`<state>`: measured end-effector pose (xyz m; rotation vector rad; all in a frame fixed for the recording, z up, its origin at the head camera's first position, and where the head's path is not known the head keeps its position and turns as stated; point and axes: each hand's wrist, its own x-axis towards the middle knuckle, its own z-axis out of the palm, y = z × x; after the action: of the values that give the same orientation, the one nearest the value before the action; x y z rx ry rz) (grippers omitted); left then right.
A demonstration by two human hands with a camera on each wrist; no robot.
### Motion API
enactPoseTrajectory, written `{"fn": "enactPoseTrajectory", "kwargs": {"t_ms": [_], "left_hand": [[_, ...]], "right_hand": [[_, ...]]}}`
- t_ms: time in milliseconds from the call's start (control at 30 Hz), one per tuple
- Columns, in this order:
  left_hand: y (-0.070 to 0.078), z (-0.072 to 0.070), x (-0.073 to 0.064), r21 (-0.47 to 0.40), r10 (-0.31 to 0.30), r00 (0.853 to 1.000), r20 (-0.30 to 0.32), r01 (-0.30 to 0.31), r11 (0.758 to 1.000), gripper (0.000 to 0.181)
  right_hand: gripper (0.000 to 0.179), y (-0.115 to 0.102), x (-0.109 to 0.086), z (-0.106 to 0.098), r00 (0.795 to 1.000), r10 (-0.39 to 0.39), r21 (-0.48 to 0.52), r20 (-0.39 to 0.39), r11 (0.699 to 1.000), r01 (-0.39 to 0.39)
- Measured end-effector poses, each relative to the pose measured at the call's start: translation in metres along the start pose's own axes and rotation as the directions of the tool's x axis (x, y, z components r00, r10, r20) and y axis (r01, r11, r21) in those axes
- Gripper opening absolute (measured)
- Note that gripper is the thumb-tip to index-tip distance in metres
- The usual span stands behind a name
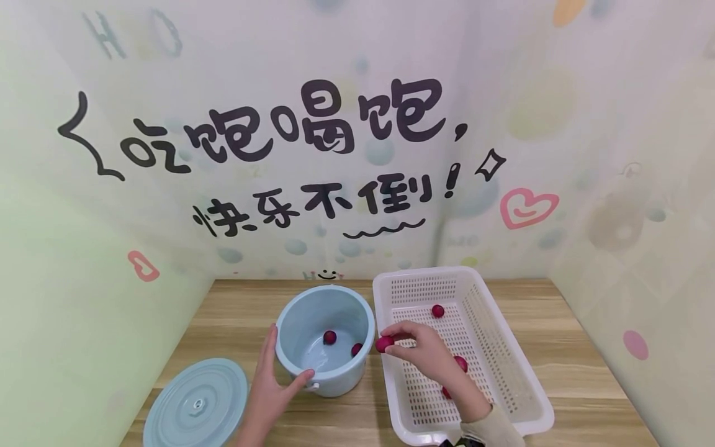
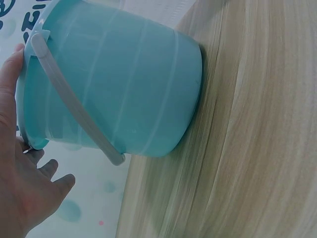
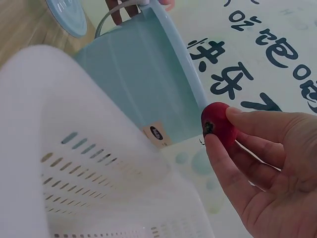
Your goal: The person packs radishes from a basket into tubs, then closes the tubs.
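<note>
My right hand (image 1: pixel 421 354) pinches a small round red radish (image 3: pixel 219 124) between thumb and fingertips, its dark stem end showing. In the head view the radish is over the basket's left rim, just right of the light blue bucket (image 1: pixel 337 379). Against the bucket's left side rests my left hand (image 1: pixel 270 388), thumb and index finger spread along the rim. Its other fingers stand apart in the air in the left wrist view. Inside the bucket lie two radishes, one in the middle (image 1: pixel 329 337) and another partly hidden by the right wall (image 1: pixel 356 349).
A white perforated basket (image 1: pixel 514 372) stands right of the bucket, holding a radish (image 1: pixel 438 311) at the back and others partly behind my right arm. The blue lid (image 1: pixel 195 397) lies at the left on the wooden table (image 1: pixel 581 366). Walls with printed writing enclose the table.
</note>
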<state>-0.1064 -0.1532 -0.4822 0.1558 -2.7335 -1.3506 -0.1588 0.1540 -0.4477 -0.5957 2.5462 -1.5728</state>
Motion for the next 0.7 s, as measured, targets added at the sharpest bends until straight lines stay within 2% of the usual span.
{"fn": "enactPoseTrajectory", "kwargs": {"t_ms": [700], "left_hand": [[0.002,0.001,0.0,-0.007,-0.004,1.0,-0.005,0.004,1.0,0.115]], "right_hand": [[0.024,-0.024,0.021,0.007,0.998,-0.016,0.054,-0.052,0.998,0.019]]}}
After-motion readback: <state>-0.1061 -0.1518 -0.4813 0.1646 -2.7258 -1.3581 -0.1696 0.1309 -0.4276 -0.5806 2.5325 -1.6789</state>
